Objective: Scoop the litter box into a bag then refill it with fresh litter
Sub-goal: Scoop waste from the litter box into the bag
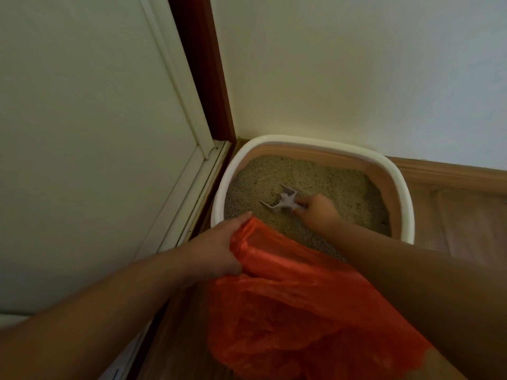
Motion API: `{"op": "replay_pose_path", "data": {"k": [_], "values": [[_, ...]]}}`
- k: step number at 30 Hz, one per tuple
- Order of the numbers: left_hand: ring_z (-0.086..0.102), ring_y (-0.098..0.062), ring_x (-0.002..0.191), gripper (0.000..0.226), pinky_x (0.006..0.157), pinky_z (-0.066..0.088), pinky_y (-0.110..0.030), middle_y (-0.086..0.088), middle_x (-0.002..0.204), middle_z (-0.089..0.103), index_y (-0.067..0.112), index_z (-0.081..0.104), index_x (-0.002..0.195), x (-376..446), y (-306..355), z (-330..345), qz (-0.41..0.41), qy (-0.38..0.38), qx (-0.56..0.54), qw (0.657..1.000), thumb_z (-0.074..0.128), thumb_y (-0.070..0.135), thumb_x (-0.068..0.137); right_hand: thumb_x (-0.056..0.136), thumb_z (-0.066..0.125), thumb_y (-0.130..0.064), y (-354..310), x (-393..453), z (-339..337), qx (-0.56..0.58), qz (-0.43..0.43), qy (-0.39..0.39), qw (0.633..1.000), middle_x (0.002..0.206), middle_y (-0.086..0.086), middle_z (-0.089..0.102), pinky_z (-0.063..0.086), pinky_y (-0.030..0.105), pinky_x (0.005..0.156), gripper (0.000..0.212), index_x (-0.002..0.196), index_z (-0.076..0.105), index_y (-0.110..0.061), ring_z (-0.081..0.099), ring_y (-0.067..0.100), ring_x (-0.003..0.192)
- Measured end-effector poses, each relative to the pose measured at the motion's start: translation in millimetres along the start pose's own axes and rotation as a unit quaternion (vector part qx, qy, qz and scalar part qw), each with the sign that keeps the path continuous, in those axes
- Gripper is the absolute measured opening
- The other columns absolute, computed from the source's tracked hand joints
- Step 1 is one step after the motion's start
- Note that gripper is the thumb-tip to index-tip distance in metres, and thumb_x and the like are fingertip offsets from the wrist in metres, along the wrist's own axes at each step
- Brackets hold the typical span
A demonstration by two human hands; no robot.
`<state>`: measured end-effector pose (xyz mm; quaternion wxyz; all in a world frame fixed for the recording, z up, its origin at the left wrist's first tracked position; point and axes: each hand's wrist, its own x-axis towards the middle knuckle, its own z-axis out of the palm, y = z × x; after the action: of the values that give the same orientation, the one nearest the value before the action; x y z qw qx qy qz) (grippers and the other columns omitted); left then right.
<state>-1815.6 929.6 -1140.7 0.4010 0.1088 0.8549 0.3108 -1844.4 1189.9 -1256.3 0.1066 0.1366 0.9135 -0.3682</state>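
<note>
Litter box (219, 198) sits in the corner, full of old litter. The right hand (318, 212) grips the scoop (282, 200) down in it. The left hand (216, 250) holds the orange bag (301, 311) open nearby. Scooping looks barely begun; refilling comes later.

There is one litter box (310, 145), and it has a white rim. One bed of sandy litter (315, 174) fills it. One small grey scoop (279, 201) is in the litter. There is one orange bag (296, 311). Two hands show: one left hand (216, 253) and one right hand (318, 212). Two bare arms reach in. One door (82, 133) stands on the left.
</note>
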Motion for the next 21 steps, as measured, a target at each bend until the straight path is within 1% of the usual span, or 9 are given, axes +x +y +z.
{"op": "replay_pose_path", "data": {"k": [3, 5, 8, 10, 12, 13, 16, 20, 21], "values": [[0.061, -0.022, 0.112, 0.117, 0.073, 0.059, -0.029, 0.002, 0.151, 0.037, 0.059, 0.011, 0.155, -1.1, -3.7, 0.5, -0.008, 0.0, -0.007, 1.0, 0.075, -0.001, 0.078, 0.1, 0.056, -0.019, -4.9, 6.9, 13.2, 0.02, 0.0, 0.01, 1.0, 0.073, -0.001, 0.061, 0.038, 0.022, 0.047, 0.032, 0.13, 0.066, -0.016, 0.053, 0.012, 0.055], [0.06, -0.021, 0.114, 0.118, 0.077, 0.06, -0.031, 0.002, 0.152, 0.036, 0.058, 0.011, 0.155, -2.0, -4.0, 0.7, -0.007, 0.0, -0.003, 1.0, 0.076, 0.0, 0.077, 0.1, 0.056, -0.019, -9.7, 13.7, 17.4, 0.029, 0.005, 0.011, 1.0, 0.074, -0.001, 0.06, 0.039, 0.023, 0.05, 0.035, 0.135, 0.063, -0.014, 0.053, 0.013, 0.057], [0.058, -0.02, 0.117, 0.117, 0.076, 0.057, -0.026, 0.004, 0.153, 0.034, 0.057, 0.009, 0.156, -3.4, -3.6, 0.0, 0.001, 0.003, 0.004, 1.0, 0.076, 0.001, 0.078, 0.101, 0.056, -0.02, -20.5, 24.5, 21.0, 0.038, 0.008, 0.008, 0.999, 0.081, 0.003, 0.063, 0.039, 0.023, 0.05, 0.035, 0.134, 0.063, -0.013, 0.054, 0.013, 0.059], [0.057, -0.017, 0.115, 0.117, 0.074, 0.056, -0.023, 0.005, 0.153, 0.033, 0.056, 0.009, 0.156, -4.0, -4.1, -0.1, 0.008, 0.007, 0.005, 1.0, 0.076, 0.001, 0.078, 0.101, 0.056, -0.021, -29.8, 32.7, 25.0, 0.043, 0.015, 0.013, 0.999, 0.094, 0.008, 0.067, 0.036, 0.022, 0.047, 0.038, 0.138, 0.06, -0.013, 0.054, 0.012, 0.061], [0.057, -0.015, 0.115, 0.117, 0.077, 0.059, -0.026, 0.008, 0.152, 0.032, 0.056, 0.009, 0.157, -4.1, -6.4, -0.4, 0.016, 0.012, -0.001, 1.0, 0.075, 0.001, 0.078, 0.101, 0.056, -0.022, -41.4, 40.7, 30.1, 0.052, 0.02, 0.017, 0.998, 0.11, 0.013, 0.069, 0.038, 0.022, 0.05, 0.042, 0.142, 0.055, -0.014, 0.058, 0.015, 0.07], [0.058, -0.015, 0.115, 0.117, 0.08, 0.061, -0.028, 0.009, 0.152, 0.032, 0.056, 0.009, 0.157, -4.2, -7.3, -0.7, 0.016, 0.015, -0.005, 1.0, 0.075, 0.001, 0.077, 0.101, 0.055, -0.022, -45.2, 44.4, 32.2, 0.058, 0.025, 0.016, 0.998, 0.114, 0.014, 0.068, 0.04, 0.023, 0.052, 0.044, 0.145, 0.053, -0.015, 0.059, 0.017, 0.073], [0.058, -0.015, 0.116, 0.117, 0.085, 0.062, -0.032, 0.01, 0.152, 0.032, 0.055, 0.011, 0.157, -3.6, -10.0, -2.0, 0.017, 0.029, -0.011, 0.999, 0.076, 0.001, 0.076, 0.102, 0.054, -0.022, -43.6, 51.7, 29.2, 0.067, 0.044, 0.007, 0.997, 0.117, 0.013, 0.066, 0.039, 0.023, 0.05, 0.047, 0.149, 0.047, -0.018, 0.057, 0.016, 0.072], [0.057, -0.016, 0.12, 0.118, 0.088, 0.061, -0.034, 0.011, 0.155, 0.03, 0.057, 0.011, 0.156, -3.5, -13.9, -2.4, 0.017, 0.034, -0.018, 0.999, 0.076, 0.002, 0.075, 0.102, 0.057, -0.024, -29.4, 56.2, 9.6, 0.076, 0.017, 0.008, 0.997, 0.113, 0.008, 0.066, 0.043, 0.024, 0.058, 0.046, 0.147, 0.05, -0.021, 0.056, 0.014, 0.071], [0.056, -0.016, 0.12, 0.118, 0.089, 0.061, -0.035, 0.012, 0.155, 0.029, 0.059, 0.01, 0.155, -3.9, -15.0, -2.4, 0.014, 0.032, -0.017, 0.999, 0.076, 0.002, 0.075, 0.102, 0.057, -0.023, -27.6, 54.9, 5.3, 0.089, 0.01, 0.013, 0.996, 0.109, 0.006, 0.065, 0.042, 0.023, 0.057, 0.045, 0.146, 0.051, -0.021, 0.056, 0.013, 0.069]]}}
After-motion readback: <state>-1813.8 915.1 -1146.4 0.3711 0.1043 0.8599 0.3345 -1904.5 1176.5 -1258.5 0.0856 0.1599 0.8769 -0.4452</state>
